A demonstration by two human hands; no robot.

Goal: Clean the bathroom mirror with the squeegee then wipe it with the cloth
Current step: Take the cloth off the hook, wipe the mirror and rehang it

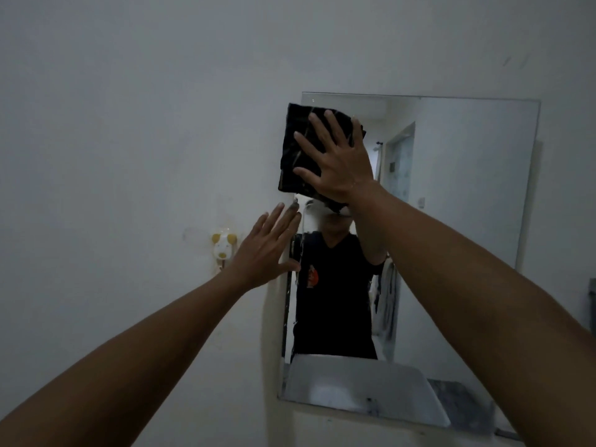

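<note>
Head view, only one we have. Right hand (338, 162) is flat, fingers spread apart, palm pressing a dark folded cloth (296, 150) against the upper left part of the mirror (467, 188). So not gripping, just pushing it onto the glass. Cloth is black with some lighter streaks; we read no label or writing on it. Its top left corner sits just at the mirror's left edge, near the top.

Left hand (264, 246) is open too, fingers apart and straight, resting at the mirror's left edge below the cloth, fingertips touching the glass and the heel over the white wall (129, 124). It holds nothing.

In the mirror we see a reflected person in a black shirt with an orange-red print on the chest; print is too blurred for us to read. Reflected sink basin shows at the bottom.

Small white and yellow animal-shaped hook (222, 246) is stuck on the wall just left of the left hand. No text legible there.
</note>
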